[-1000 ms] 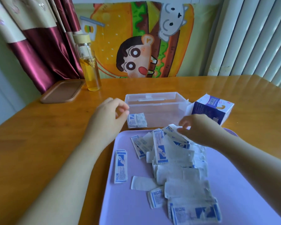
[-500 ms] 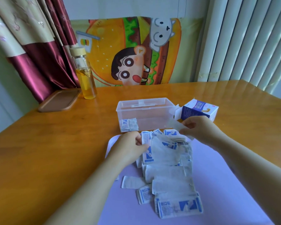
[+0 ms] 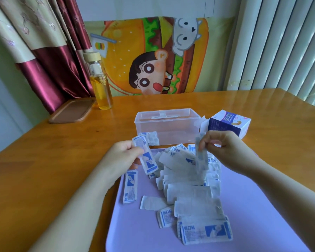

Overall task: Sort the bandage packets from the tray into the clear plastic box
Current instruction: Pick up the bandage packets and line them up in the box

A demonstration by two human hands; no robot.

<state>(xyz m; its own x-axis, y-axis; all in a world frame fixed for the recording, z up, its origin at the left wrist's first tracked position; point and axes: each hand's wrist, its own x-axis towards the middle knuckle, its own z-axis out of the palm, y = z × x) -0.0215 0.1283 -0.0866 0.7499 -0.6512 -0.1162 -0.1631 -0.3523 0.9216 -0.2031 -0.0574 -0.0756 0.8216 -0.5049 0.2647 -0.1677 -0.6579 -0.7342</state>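
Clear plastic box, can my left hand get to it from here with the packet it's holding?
Probably yes. The left hand pinches a bandage packet just in front of the clear plastic box, whose top looks open, and nothing stands between them.

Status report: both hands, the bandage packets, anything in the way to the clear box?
Left hand pinches blue-printed packet, right hand pinches second packet, both raised above tray. Few packets in clear box, big pile on tray. Nothing blocks the box.

Looks like a home dining corner: behind the wooden table (image 3: 35, 157), a cartoon burger hanging (image 3: 153, 57); beyond its far left corner, maroon satin curtains (image 3: 49, 70).
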